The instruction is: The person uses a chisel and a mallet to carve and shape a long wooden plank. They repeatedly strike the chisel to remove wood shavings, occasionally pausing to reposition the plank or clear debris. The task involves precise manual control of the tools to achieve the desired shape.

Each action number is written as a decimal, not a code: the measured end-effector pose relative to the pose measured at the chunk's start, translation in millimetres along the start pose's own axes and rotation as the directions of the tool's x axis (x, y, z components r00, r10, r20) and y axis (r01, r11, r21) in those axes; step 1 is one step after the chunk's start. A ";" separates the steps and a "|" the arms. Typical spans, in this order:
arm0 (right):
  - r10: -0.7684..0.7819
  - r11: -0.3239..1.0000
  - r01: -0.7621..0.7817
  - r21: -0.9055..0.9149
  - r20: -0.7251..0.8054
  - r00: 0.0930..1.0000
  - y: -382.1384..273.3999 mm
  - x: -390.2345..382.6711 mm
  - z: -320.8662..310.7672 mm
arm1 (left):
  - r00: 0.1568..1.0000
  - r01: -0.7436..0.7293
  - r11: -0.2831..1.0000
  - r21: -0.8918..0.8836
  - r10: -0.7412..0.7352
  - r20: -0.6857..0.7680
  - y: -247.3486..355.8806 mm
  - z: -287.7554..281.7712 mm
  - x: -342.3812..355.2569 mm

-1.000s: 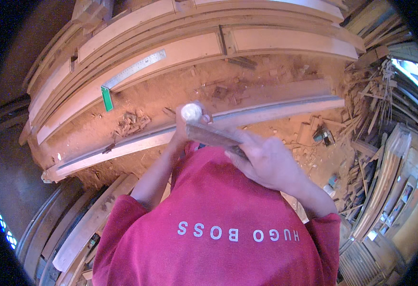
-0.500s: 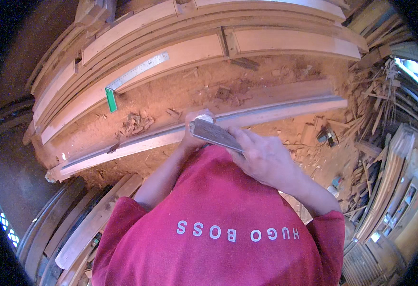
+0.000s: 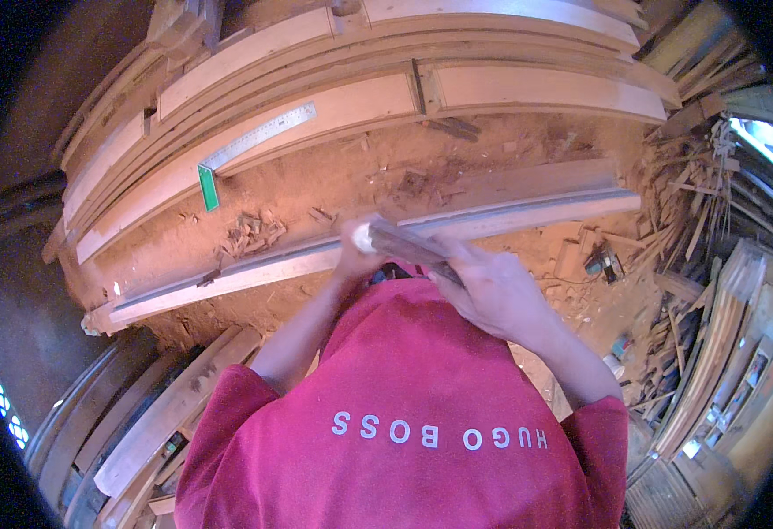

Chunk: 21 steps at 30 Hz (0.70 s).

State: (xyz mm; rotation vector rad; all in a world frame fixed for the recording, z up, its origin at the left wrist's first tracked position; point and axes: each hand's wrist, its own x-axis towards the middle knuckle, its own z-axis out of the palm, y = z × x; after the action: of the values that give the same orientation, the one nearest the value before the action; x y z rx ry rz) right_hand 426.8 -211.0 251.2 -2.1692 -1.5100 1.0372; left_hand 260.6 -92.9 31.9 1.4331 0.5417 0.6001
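Near the middle, my left hand (image 3: 358, 256) is closed on a small pale, round-faced object (image 3: 362, 238), whose shape is mostly hidden. My right hand (image 3: 492, 291) grips a flat, dark brown bar (image 3: 408, 247), perhaps wood, whose far end lies against the pale object in the left hand. Beyond both hands lies a long pale beam (image 3: 536, 216) with a dark groove along it. A metal square (image 3: 263, 132) with a green handle rests on a curved pale plank (image 3: 351, 97) to the upper left.
Stacked curved boards (image 3: 263, 35) span the back. Wood scraps (image 3: 254, 234) and shavings lie on the dusty ground. A small dark tool (image 3: 602, 260) sits at the right among loose offcuts (image 3: 686, 194). More curved timber stands at lower left (image 3: 148, 414) and lower right (image 3: 717, 353).
Both hands and what they hold have moved down a little since a second ago. The dark bar has shifted over the round white face, which now shows only as a small patch.
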 end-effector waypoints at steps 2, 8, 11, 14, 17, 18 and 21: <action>-0.039 0.999 0.040 0.000 -0.130 0.991 -0.3 -3.5 -7.4 | 0.984 0.076 0.992 -0.096 -0.091 -0.153 7.7 -1.5 2.1; -0.003 0.990 0.039 0.134 -0.257 0.967 0.9 2.3 -27.9 | 0.962 0.161 0.959 -0.235 -0.206 -0.182 39.8 13.2 19.0; -0.033 0.992 0.059 0.115 -0.214 0.976 0.5 3.9 -28.4 | 0.987 0.059 0.987 -0.151 -0.080 -0.138 34.2 17.8 24.5; -0.092 0.987 0.115 0.114 -0.185 0.978 -1.6 2.8 -26.4 | 1.000 0.015 0.989 -0.149 -0.014 0.008 46.9 24.0 36.4; -0.155 0.976 0.179 0.127 -0.175 0.972 -11.5 2.6 -30.1 | 0.988 -0.033 0.994 -0.100 0.047 0.147 38.2 22.6 41.4; -0.149 0.974 0.174 0.142 -0.174 0.973 -16.0 0.8 -31.5 | 0.984 -0.028 0.993 -0.118 0.048 0.170 40.5 23.2 44.1; -0.160 0.971 0.187 0.147 -0.176 0.971 -17.8 -2.4 -35.0 | 0.990 0.064 0.996 -0.055 -0.057 0.127 50.6 16.3 39.8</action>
State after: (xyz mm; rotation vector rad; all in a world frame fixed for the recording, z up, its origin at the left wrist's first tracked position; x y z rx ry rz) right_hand 438.8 -200.7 287.3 -1.9218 -1.4565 0.8691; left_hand 298.2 -76.1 83.9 1.3836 0.4625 0.4705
